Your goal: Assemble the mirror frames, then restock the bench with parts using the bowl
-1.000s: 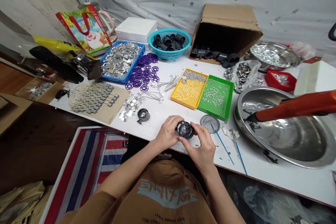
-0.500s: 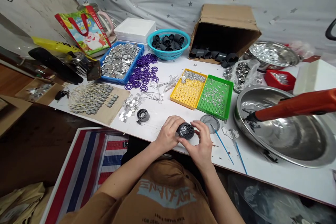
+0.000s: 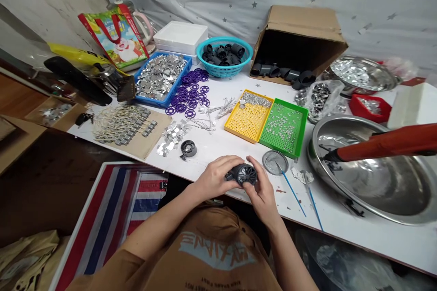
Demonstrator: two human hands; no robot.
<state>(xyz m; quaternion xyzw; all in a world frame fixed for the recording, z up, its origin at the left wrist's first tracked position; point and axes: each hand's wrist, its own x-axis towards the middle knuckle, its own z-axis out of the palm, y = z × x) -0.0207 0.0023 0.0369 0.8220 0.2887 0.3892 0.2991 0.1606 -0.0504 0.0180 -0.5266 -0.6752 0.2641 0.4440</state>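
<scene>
Both hands hold a dark grey plastic spoked wheel housing [image 3: 245, 174] above the white table [image 3: 218, 148], near its front edge. My left hand [image 3: 215, 177] wraps its left side and a short stub, and my right hand [image 3: 261, 195] cups its right side, fingers on the rim. A similar dark part [image 3: 188, 148] lies on the table to the left. To the right sit a round clear dish [image 3: 275, 163] and thin blue-handled brushes [image 3: 293, 193].
Behind my hands are a yellow tray [image 3: 239, 132] and a green tray [image 3: 282, 148] of small beads, plus purple rings [image 3: 187, 95]. A large steel basin [image 3: 327, 134] holds an orange-handled tool [image 3: 389, 145]. Farther back stand a blue tray [image 3: 160, 95], teal basket [image 3: 223, 72] and cardboard box [image 3: 297, 18].
The spoked part has turned in my hands, and its side stub now shows at the left. My left hand has moved over its top. The whole view has shifted slightly.
</scene>
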